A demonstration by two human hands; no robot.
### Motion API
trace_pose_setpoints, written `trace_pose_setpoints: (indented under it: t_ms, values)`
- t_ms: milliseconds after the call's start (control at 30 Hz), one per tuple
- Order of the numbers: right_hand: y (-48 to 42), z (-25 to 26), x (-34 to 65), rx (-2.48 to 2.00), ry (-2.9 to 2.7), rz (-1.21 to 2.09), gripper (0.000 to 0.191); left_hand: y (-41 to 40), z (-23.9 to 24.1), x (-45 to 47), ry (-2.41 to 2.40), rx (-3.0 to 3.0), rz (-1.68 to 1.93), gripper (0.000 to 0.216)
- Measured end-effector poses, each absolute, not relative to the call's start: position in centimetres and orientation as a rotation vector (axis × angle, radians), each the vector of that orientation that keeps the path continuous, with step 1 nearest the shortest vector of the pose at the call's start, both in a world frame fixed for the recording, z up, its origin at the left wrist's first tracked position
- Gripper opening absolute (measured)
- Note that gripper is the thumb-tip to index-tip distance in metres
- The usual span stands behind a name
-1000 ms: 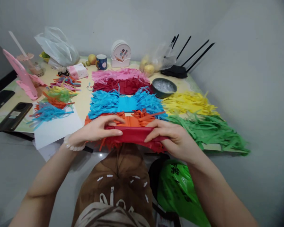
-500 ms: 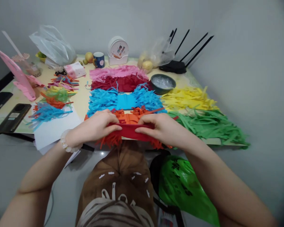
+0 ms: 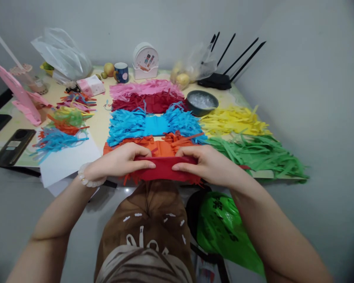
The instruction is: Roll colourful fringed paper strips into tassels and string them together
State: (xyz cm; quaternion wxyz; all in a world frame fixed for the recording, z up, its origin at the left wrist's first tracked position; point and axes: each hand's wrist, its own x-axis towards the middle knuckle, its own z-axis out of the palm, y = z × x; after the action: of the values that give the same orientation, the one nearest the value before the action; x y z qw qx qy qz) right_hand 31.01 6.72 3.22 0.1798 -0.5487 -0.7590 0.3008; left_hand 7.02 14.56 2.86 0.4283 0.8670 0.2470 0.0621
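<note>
Between my two hands a folded band of red paper (image 3: 163, 169) is stretched level at the table's front edge. My left hand (image 3: 126, 159) pinches its left part, thumb in front and fingers behind. My right hand (image 3: 202, 162) grips the right part the same way. Just behind and under it lies orange fringed paper (image 3: 162, 147), partly hidden by my hands. Farther back are a blue fringed sheet (image 3: 156, 125) with a plain middle, a dark red fringed one (image 3: 149, 103) and a pink one (image 3: 147, 89).
To the right lie yellow (image 3: 236, 121) and green fringed paper (image 3: 262, 155), near a dark bowl (image 3: 202, 103) and a black router (image 3: 214, 81). Leftward are loose paper strips (image 3: 61, 137), white sheets (image 3: 72, 159), a phone (image 3: 14, 147) and a pink stand (image 3: 20, 94). A mug (image 3: 121, 73) stands behind.
The red band now shows a taller front face between my hands and sits slightly lower. My hands have shifted a little to the right, still gripping it.
</note>
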Motion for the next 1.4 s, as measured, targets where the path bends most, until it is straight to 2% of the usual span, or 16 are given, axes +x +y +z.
trace_pose_setpoints:
  t_ms: [333,500,700,933,1033,1233,1400]
  values:
    - [5.6,2.2,30.8,-1.507,-1.977,0.884,0.027,14.3,2.4,6.7,0.670,2.064,0.173,0.028]
    - [5.5,2.0,30.7,-1.516,-1.951,0.903,0.010,14.1,2.1,6.5,0.676,2.064,0.180,0.029]
    - [5.5,1.5,30.7,-1.525,-1.909,0.861,0.023,13.4,1.7,6.1,0.804,2.074,0.306,0.025]
    - [4.3,-1.1,30.2,-1.346,-1.405,1.115,0.011,12.1,-0.5,5.6,0.823,1.511,0.551,0.018]
    - [4.0,-1.8,29.9,-1.264,-1.321,1.117,0.007,11.7,-1.4,5.4,0.772,1.402,0.658,0.015]
    - [4.1,-2.0,30.1,-1.076,-1.461,0.956,0.020,11.9,-1.3,5.1,0.661,1.568,0.700,0.023]
    - [4.4,-2.0,30.2,-1.141,-1.538,0.882,0.019,12.2,-0.2,4.9,0.670,1.833,0.646,0.026]
